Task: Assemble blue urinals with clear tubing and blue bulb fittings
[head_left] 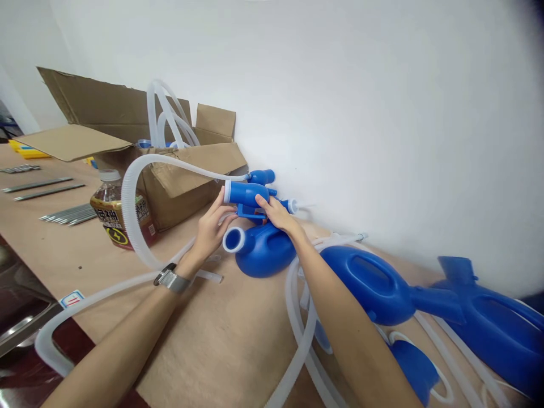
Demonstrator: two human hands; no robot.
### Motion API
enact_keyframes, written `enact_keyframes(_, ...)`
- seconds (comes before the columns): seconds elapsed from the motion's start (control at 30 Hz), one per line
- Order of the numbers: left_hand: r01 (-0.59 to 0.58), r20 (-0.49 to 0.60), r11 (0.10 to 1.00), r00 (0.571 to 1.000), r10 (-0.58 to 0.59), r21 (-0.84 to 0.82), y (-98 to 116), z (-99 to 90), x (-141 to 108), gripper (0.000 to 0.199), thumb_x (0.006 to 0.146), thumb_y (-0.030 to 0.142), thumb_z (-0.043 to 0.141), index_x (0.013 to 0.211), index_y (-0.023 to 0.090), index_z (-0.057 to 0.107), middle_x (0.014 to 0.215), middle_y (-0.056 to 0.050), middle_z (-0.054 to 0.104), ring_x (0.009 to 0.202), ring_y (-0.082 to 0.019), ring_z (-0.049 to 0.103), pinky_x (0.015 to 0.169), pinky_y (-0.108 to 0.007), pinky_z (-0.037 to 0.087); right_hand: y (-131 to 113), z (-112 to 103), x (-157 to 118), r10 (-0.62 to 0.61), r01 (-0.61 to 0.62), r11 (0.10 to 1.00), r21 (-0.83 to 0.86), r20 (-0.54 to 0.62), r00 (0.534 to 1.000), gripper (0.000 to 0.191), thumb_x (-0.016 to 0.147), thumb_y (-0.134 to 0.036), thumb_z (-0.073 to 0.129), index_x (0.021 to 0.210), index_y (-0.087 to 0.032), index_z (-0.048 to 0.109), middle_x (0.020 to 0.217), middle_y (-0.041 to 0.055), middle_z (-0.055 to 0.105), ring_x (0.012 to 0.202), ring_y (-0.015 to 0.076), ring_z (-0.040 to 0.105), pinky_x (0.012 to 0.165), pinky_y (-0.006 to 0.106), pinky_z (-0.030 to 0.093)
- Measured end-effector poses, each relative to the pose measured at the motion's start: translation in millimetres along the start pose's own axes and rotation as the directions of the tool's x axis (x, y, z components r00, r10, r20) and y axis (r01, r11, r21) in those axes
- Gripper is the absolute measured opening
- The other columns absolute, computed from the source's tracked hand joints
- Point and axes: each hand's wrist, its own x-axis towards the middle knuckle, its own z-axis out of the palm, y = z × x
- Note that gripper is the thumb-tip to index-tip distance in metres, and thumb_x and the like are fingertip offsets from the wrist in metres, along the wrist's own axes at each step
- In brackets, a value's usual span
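Near the wall, my left hand [209, 228] and my right hand [278, 214] both hold a blue plastic urinal funnel [249, 194] with a white ring on its left end. My left fingers curl at the ringed end and the bracket beneath it. The right thumb presses on the body, and its other fingers are partly hidden. Just below stands a blue urinal bottle [267, 255], its white-rimmed mouth facing left. Behind the held piece lies another blue funnel [262, 177], joined to a clear corrugated hose [132, 207].
An open cardboard box [178, 195] with hoses stands at the back left, behind a bottle of brown drink [111, 212]. More blue urinal bottles [365, 283] and coiled hoses [295, 306] lie at right. Metal rods [70, 215] rest at far left.
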Motion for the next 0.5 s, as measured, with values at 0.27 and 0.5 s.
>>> enact_keyframes(0.27,0.086,-0.015,0.996,0.996,-0.087,-0.014,-0.8,-0.3,-0.7,0.021,0.103,0.035,0.058,0.088,0.021,0.064,0.163,-0.019,0.049,0.116,-0.03,0.075,0.099,-0.042,0.057,-4.7,-3.3,-3.3,0.048,-0.048,0.999,0.0,0.025,0.999,0.07,0.092,-0.088,0.042,0.093,-0.024,0.069,0.065,0.0019,0.067,0.071,0.0268,0.07,0.092,0.049,0.056)
enact_keyframes(0.5,0.149,-0.056,0.989,0.987,-0.148,0.007,-2.8,2.8,-3.2,0.019,0.103,0.036,0.054,0.094,0.022,0.063,0.133,-0.013,0.075,0.102,-0.025,0.078,0.087,-0.036,0.059,6.1,1.1,5.0,-0.011,0.012,0.99,0.143,-0.009,1.0,0.064,0.097,-0.078,0.049,0.121,-0.022,0.068,0.096,0.0055,0.078,0.082,0.0232,0.076,0.085,0.041,0.062)
